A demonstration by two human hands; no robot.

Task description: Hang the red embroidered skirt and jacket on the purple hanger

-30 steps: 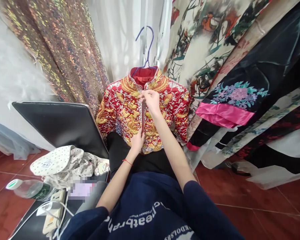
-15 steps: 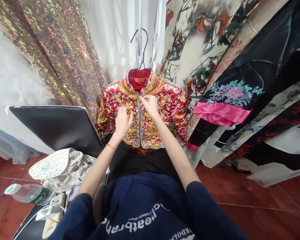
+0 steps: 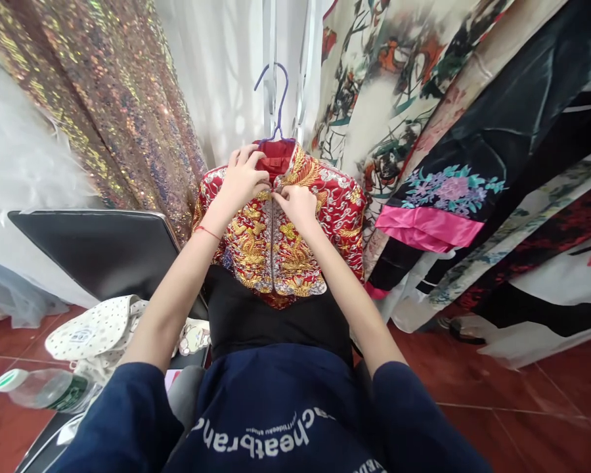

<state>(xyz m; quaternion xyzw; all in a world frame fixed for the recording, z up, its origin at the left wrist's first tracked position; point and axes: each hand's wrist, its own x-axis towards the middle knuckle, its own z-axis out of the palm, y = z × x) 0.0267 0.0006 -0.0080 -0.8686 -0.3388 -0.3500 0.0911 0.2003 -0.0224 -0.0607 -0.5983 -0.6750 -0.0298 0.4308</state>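
Observation:
A red jacket (image 3: pixel 295 249) with gold and silver embroidery hangs on a purple hanger (image 3: pixel 281 98) over my lap. Its front edges meet along a line down the middle. My left hand (image 3: pixel 246 177) lies over the collar on its left side, thumb and fingers closed at the front edge just below the neck. Opposite it, my right hand (image 3: pixel 298 205) pinches the top of the front opening. The fingertips of both hands almost meet there. Whatever small part they grip, perhaps the edge itself, is covered by the fingers.
Left of me, a black chair (image 3: pixel 93 253) holds a dotted white cloth bag (image 3: pixel 96 328); a plastic bottle (image 3: pixel 49 389) lies nearby. Gold sequined fabric (image 3: pixel 128 98) hangs behind. At right hang several garments, including a black one with a pink hem (image 3: pixel 431 226).
My left hand has moved up from the jacket's chest to the collar and front edge. My right hand stays at the top of the opening. The view has shifted slightly.

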